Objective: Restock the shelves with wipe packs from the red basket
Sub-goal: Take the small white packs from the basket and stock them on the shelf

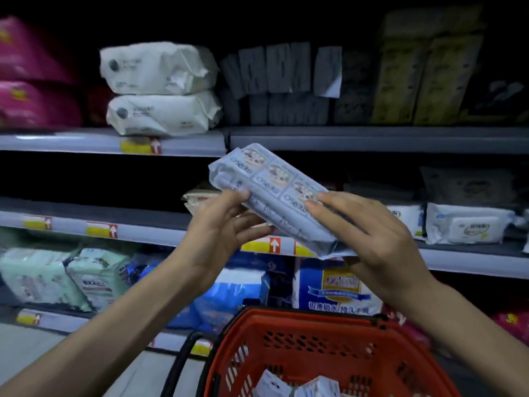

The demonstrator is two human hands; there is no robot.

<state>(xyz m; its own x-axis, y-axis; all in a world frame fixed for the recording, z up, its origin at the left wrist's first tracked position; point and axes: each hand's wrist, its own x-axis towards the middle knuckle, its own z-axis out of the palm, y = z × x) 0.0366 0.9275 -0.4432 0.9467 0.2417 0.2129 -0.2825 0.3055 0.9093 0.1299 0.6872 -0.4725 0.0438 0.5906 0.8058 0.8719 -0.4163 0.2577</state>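
A long pale-blue wipe pack (272,193) is held tilted in the air in front of the middle shelf (148,224). My left hand (220,233) grips its upper left part, thumb on top and fingers beneath. My right hand (369,239) holds its lower right end, fingers over the top face. Below them stands the red basket (323,345), with a few white packs (297,386) lying at its bottom. A beige pack (197,197) lies on the middle shelf just behind my left hand.
Two white packs (160,90) are stacked on the top shelf (171,143), with grey packs (286,81) beside them. White wipe packs (463,223) sit at the right of the middle shelf. Blue and green bags fill the bottom shelf. The basket's black handle (183,365) hangs at its left.
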